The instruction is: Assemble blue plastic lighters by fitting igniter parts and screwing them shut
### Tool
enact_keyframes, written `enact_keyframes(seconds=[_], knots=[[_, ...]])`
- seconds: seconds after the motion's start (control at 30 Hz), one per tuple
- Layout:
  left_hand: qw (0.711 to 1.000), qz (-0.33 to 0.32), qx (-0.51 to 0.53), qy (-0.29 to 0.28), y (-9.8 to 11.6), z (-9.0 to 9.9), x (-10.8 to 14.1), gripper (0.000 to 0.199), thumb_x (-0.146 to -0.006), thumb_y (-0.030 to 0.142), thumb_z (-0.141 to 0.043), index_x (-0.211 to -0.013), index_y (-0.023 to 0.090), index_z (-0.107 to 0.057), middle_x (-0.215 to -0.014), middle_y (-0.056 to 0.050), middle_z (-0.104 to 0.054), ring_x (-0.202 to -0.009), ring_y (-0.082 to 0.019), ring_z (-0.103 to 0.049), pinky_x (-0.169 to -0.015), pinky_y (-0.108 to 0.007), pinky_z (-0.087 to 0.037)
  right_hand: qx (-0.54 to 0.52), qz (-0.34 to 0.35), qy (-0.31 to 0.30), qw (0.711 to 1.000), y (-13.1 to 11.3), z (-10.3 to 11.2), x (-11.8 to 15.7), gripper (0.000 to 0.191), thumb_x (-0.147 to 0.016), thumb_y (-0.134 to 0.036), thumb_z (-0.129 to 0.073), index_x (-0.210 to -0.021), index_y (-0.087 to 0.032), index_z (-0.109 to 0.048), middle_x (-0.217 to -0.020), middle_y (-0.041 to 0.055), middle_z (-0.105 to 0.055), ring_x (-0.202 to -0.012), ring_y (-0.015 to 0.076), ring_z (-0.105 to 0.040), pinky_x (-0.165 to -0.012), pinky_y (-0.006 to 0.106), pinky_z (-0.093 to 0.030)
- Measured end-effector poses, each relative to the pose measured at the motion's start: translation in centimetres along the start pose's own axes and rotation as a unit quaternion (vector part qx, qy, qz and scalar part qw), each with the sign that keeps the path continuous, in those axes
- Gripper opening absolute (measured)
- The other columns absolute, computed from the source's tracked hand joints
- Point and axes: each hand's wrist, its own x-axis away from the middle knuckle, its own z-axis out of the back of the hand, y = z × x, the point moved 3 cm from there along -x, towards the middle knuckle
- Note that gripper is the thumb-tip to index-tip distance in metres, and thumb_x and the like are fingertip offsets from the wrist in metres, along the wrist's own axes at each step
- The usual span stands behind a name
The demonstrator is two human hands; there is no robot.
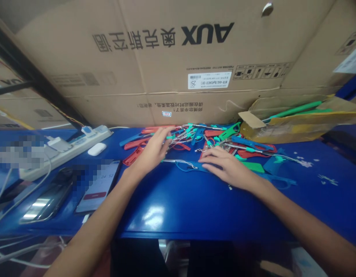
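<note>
My left hand (155,148) is leaning over the left part of the pile (199,134), its fingers stretched forward and close together, the thumb below them. I am not able to tell whether they are closing on a piece. My right hand (228,165) is bending palm down over the front of the pile, fingers loosely curved and a little apart; its underside is hiding whether anything is pinched there.

The pile is lying on the blue table (180,200) in front of the carton (114,77): red, blue and green plastic pieces, metal rods and thin pale wires, all crossing one another. A red piece (136,156) is resting just left of my left hand. A blue piece (186,167) is lying along the near edge, between my hands, with a rod (178,161) and wires (188,164) beside it, its right end near my right fingertips.

Working well here, I judge, is meaning light fingers: lifting by the plastic bodies, since the wires are looking easy to snag or bend. Steadying neighbours with one hand while the other is freeing a piece should be saving me from dragging the tangle along. The bare table nearer me is offering room for a freed piece, and the phone (97,188) is lying well left of it.
</note>
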Motion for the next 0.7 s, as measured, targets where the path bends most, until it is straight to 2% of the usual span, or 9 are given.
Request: enact_keyframes(seconds=[0.07, 0.13, 0.2, 0.3, 0.43, 0.53, 0.63, 0.7], knots=[[1.000, -0.013, 0.027, -0.006, 0.6, 0.3, 0.1, 0.041, -0.106, 0.021, -0.039, -0.146, 0.022, -0.043, -0.128, -0.011, -0.057, -0.116, -0.021, -0.054, -0.104, -0.040, -0.044, 0.020, 0.021, -0.014, 0.999, -0.3, -0.9, 0.0, 0.025, -0.101, -0.028, -0.053, -0.117, -0.020, -0.071, -0.115, 0.0103, -0.067, -0.111, 0.0242, -0.058, -0.099, 0.044, -0.048], [0.998, -0.023, 0.047, -0.017, 1.1, 0.5, 0.3, 0.040, -0.106, 0.022, -0.040, -0.145, 0.025, -0.047, -0.122, -0.010, -0.058, -0.110, -0.020, -0.056, -0.101, -0.040, -0.046, 0.046, 0.033, -0.031, 0.998, -0.4, -1.7, 0.0, 0.027, -0.101, -0.027, -0.053, -0.119, -0.021, -0.072, -0.114, 0.0102, -0.067, -0.109, 0.0249, -0.058, -0.100, 0.047, -0.047], [0.996, -0.037, 0.075, -0.040, 1.6, 0.5, 0.5, 0.034, -0.105, 0.024, -0.045, -0.137, 0.026, -0.057, -0.117, -0.008, -0.061, -0.106, -0.019, -0.058, -0.098, -0.039, -0.048, 0.057, 0.041, -0.047, 0.996, -0.1, -2.0, 0.1, 0.028, -0.102, -0.023, -0.051, -0.121, -0.021, -0.072, -0.112, 0.0096, -0.068, -0.106, 0.0246, -0.058, -0.099, 0.047, -0.047], [0.987, -0.043, 0.136, -0.072, 2.2, 0.4, 0.6, 0.018, -0.100, 0.028, -0.058, -0.113, 0.023, -0.070, -0.110, -0.005, -0.068, -0.102, -0.018, -0.063, -0.095, -0.035, -0.049, 0.026, 0.048, -0.062, 0.997, 0.3, -1.7, 0.2, 0.030, -0.102, -0.020, -0.049, -0.121, -0.021, -0.073, -0.101, 0.0087, -0.069, -0.097, 0.0216, -0.062, -0.090, 0.040, -0.050], [0.968, -0.016, 0.209, -0.137, 2.5, -0.2, 0.7, 0.012, -0.092, 0.028, -0.070, -0.099, 0.020, -0.074, -0.097, -0.003, -0.075, -0.089, -0.016, -0.068, -0.085, -0.029, -0.051, -0.024, 0.026, -0.101, 0.994, 0.6, -0.6, 0.5, 0.031, -0.103, -0.023, -0.049, -0.125, -0.024, -0.071, -0.096, 0.0071, -0.067, -0.088, 0.0186, -0.064, -0.078, 0.031, -0.051], [0.969, -0.032, 0.178, -0.168, 2.5, -1.0, 0.8, 0.014, -0.096, 0.028, -0.065, -0.103, 0.020, -0.074, -0.091, -0.001, -0.076, -0.081, -0.014, -0.068, -0.084, -0.031, -0.048, -0.031, 0.013, -0.122, 0.992, 0.5, 0.0, 0.6, 0.032, -0.103, -0.026, -0.050, -0.127, -0.027, -0.070, -0.095, 0.0059, -0.067, -0.085, 0.0177, -0.064, -0.075, 0.030, -0.050], [0.981, -0.062, 0.090, -0.160, 2.3, -1.7, 1.0, 0.019, -0.103, 0.026, -0.053, -0.110, 0.023, -0.071, -0.086, 0.002, -0.076, -0.080, -0.015, -0.066, -0.093, -0.037, -0.038, -0.022, 0.008, -0.132, 0.991, 0.4, 0.3, 0.7, 0.032, -0.104, -0.026, -0.049, -0.128, -0.025, -0.070, -0.095, 0.0061, -0.066, -0.085, 0.0179, -0.063, -0.075, 0.030, -0.050], [0.984, -0.071, 0.056, -0.156, 2.2, -1.9, 1.1, 0.023, -0.106, 0.023, -0.047, -0.115, 0.023, -0.068, -0.086, 0.002, -0.075, -0.083, -0.015, -0.065, -0.092, -0.038, -0.036, -0.021, 0.004, -0.135, 0.991, 0.4, 0.2, 0.6, 0.032, -0.104, -0.026, -0.048, -0.127, -0.025, -0.070, -0.095, 0.0062, -0.067, -0.086, 0.0179, -0.063, -0.076, 0.030, -0.050]])
